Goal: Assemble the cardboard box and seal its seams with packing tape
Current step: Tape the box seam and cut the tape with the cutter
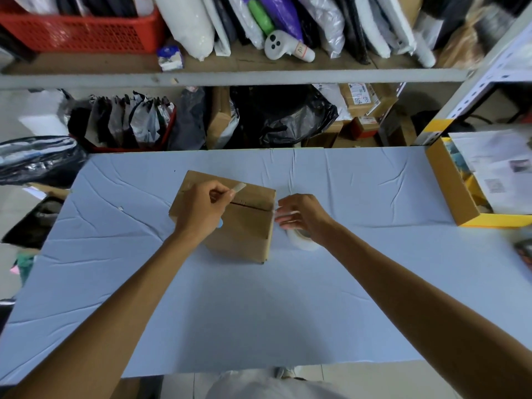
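**Box Closed on the Surface; Both Hands at Its Top Seam**

The cardboard box (pixel 241 226) stands on the surface (pixel 259 312), a little left of centre and towards the far edge; the surface is covered with a pale blue, creased sheet. The top flaps of the box are folded down; the seam (pixel 252 205) between them runs left to right and shows as a dark line.

The left hand (pixel 201 211) rests over the left part of the box top; its fingers (pixel 220 194) are clenched on a small flat pale object (pixel 239 186), which projects beyond the fingertips above the far flap; whether this is a blade or a tab of tape cannot be told. A small blue item (pixel 220 223) shows at the heel of this hand; it cannot be identified.

The right hand (pixel 299 217) is just beside the right edge of the box; its fingers are curled over the roll of packing tape (pixel 302 239), which sits on the surface touching or nearly touching the box side; whether the fingers grip the roll or merely rest on it cannot be told; motion blur hides the fingertips.

At the right end of the surface stands an open carton (pixel 449 191) with yellow edges, holding printed papers (pixel 501 168). Beyond the surface a metal shelf (pixel 230 77) carries bagged goods and a red basket (pixel 83 33).
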Motion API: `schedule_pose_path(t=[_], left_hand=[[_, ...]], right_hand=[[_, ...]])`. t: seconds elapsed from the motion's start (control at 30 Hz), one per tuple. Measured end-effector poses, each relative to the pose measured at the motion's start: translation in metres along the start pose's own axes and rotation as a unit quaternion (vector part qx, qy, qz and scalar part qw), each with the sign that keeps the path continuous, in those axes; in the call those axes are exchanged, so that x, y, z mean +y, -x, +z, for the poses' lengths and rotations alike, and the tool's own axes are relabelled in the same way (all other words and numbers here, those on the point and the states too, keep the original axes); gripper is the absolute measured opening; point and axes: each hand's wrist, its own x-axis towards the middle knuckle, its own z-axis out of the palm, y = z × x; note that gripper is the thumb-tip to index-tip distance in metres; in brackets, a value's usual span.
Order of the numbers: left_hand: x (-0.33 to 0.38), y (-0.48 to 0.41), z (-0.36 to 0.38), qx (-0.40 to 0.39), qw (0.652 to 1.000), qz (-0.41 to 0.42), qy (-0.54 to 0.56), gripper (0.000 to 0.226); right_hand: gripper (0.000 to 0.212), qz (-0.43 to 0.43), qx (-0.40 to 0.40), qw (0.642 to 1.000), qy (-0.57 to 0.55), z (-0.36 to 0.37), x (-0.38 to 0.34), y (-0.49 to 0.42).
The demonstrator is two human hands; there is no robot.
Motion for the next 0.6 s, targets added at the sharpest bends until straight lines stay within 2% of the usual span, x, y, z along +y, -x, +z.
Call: schedule_pose_path(t=[0.07,0.17,0.3,0.43,0.53,0.6], left_hand=[[-0.009,-0.001,-0.009,0.029,0.999,-0.019,-0.007,0.012],[-0.028,-0.003,-0.028,0.091,0.995,-0.047,0.021,0.011],[-0.070,-0.013,-0.054,0.157,0.977,-0.132,0.052,0.022],[-0.116,-0.022,-0.050,0.132,0.936,-0.268,0.187,0.014],[-0.148,-0.015,-0.028,0.083,0.915,-0.327,0.220,0.019],[-0.166,-0.008,-0.012,0.048,0.910,-0.347,0.220,0.012]], right_hand=[[0.017,0.001,-0.009,1.000,0.012,0.007,0.002,0.005],[0.013,-0.031,-0.022,0.999,-0.028,0.010,0.006,0.007],[0.009,-0.039,-0.023,0.997,-0.062,0.011,0.006,0.003],[0.009,-0.029,-0.018,0.997,-0.063,0.014,0.001,0.000],[0.010,-0.027,-0.015,0.997,-0.074,0.014,-0.005,0.001],[0.011,-0.023,-0.012,0.997,-0.073,0.015,-0.008,0.003]])
